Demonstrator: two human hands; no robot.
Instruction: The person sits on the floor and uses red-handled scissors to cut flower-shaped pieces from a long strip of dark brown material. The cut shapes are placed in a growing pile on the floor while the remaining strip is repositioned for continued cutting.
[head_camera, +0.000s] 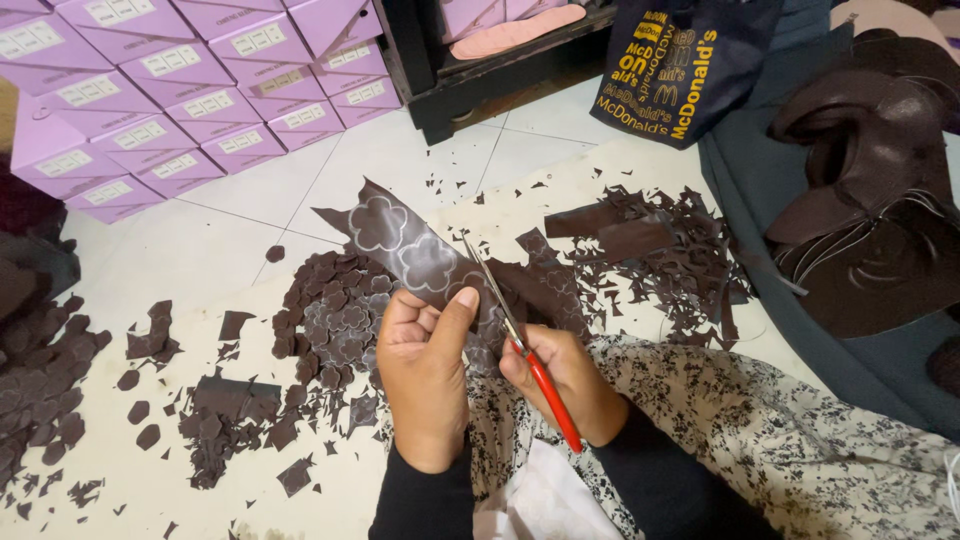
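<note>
Head view: a dark brown strip (420, 255) marked with flower outlines is pinched in the left hand (425, 370) and held taut for cutting, while the right hand (565, 380) is closed around red-handled scissors (520, 345), blades parted at the strip's edge. Cut flowers (335, 320) are piled on the floor (180, 250) just left; the strip's near end is hidden behind the hands.

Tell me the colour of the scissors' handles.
Red, on the scissors in the right hand; head view.

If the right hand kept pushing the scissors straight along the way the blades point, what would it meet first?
Probably the dark brown strip with outlined flower shapes, held by the left hand. The right hand aims the red-handled scissors up-left into it; depth is unclear.
</note>
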